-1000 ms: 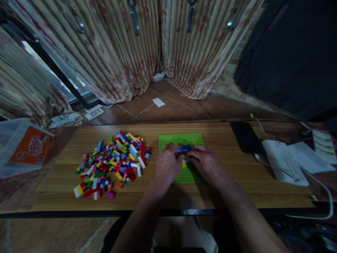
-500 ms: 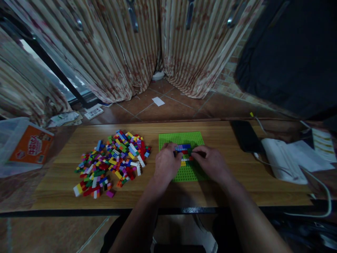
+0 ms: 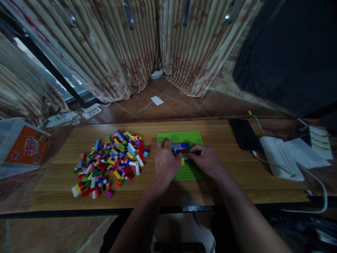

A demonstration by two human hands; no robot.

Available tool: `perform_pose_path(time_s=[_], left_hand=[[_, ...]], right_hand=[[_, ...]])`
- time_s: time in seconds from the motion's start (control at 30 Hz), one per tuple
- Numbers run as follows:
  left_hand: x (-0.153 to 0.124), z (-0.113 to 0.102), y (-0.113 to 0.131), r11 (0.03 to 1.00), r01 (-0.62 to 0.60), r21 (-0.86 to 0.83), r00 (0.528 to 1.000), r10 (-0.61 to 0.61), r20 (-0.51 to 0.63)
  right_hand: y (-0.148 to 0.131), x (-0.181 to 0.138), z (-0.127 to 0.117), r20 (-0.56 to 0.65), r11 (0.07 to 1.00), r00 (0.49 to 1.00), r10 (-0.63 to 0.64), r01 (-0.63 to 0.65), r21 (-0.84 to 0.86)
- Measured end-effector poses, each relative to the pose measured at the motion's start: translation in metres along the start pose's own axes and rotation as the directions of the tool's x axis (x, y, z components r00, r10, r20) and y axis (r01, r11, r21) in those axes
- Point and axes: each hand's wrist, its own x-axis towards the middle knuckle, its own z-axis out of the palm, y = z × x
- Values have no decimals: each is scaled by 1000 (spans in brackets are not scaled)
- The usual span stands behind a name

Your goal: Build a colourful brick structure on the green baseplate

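Note:
A green baseplate (image 3: 192,137) lies on the wooden table (image 3: 231,182) in front of me. On it stands a small stack of bricks (image 3: 180,147), blue on top with red and yellow below. My left hand (image 3: 165,162) grips the stack's left side with curled fingers. From the right, my right hand (image 3: 206,160) pinches the same stack. A loose pile of coloured bricks (image 3: 112,161) is spread on the table to the left of the plate.
A black phone (image 3: 243,134) lies at the right, beside white papers and a white cable (image 3: 313,182). A clear plastic box with an orange label (image 3: 23,147) stands at the far left. Striped curtains (image 3: 126,49) hang beyond the table over a tiled floor.
Both hands have stayed on the brick stack and shifted slightly toward the plate's far edge. The camera has tilted a little.

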Motion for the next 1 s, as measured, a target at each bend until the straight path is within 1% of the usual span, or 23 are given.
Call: perform_pose_path(time_s=[0.2, 0.4, 0.57, 0.73, 0.9, 1.0], left_hand=[[1, 1, 3, 1000, 22, -3, 1000, -22, 8], [2, 0, 5, 997, 70, -18, 997, -69, 19], [3, 0, 7, 997, 76, 2, 996, -76, 35], [3, 3, 7, 996, 87, 28, 996, -87, 24], [4, 2, 7, 996, 88, 32, 995, -89, 35], [4, 0, 9, 996, 91, 27, 995, -92, 44]], right_hand=[[-2, 1, 0, 21, 999, 999, 49, -49, -6], [-3, 1, 0, 14, 999, 999, 49, -49, -10], [-7, 1, 0, 19, 997, 997, 72, -72, -34], [-8, 3, 1, 45, 995, 995, 85, -82, -61], [-9, 4, 2, 40, 995, 996, 83, -80, -66], [-7, 4, 1, 47, 996, 995, 86, -84, -38]])
